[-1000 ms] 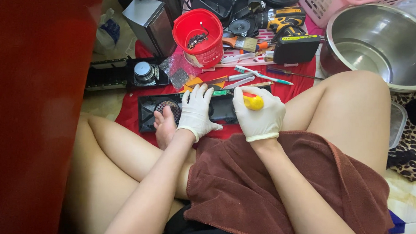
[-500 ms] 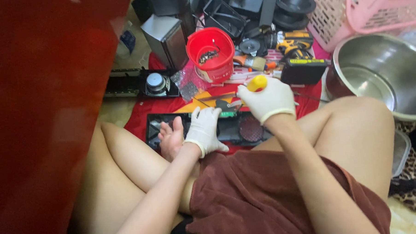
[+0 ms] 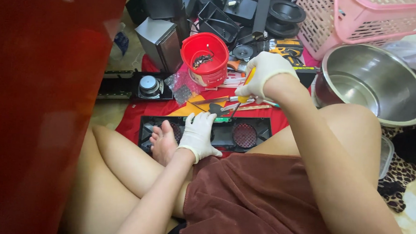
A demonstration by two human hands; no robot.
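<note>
My left hand (image 3: 198, 136), in a white glove, rests flat on a long black speaker panel (image 3: 253, 132) with round grilles, lying on a red cloth (image 3: 139, 112). My right hand (image 3: 265, 73), also gloved, is raised above the panel and is closed around a yellow-handled screwdriver (image 3: 244, 93) whose dark shaft points down toward the panel. Just beyond the panel lie several hand tools (image 3: 217, 102). A red plastic tub (image 3: 204, 57) with small dark parts inside stands behind them.
A large steel bowl (image 3: 375, 83) sits at the right, with a pink basket (image 3: 359, 21) behind it. A loose speaker driver (image 3: 149, 85), a silver box (image 3: 160, 41) and black speaker parts (image 3: 248, 12) crowd the back. A red surface (image 3: 38, 102) fills the left.
My right hand has lifted away from the panel and moved toward the tools with the screwdriver. My left hand stays on the panel. The view has tilted upward and forward.
</note>
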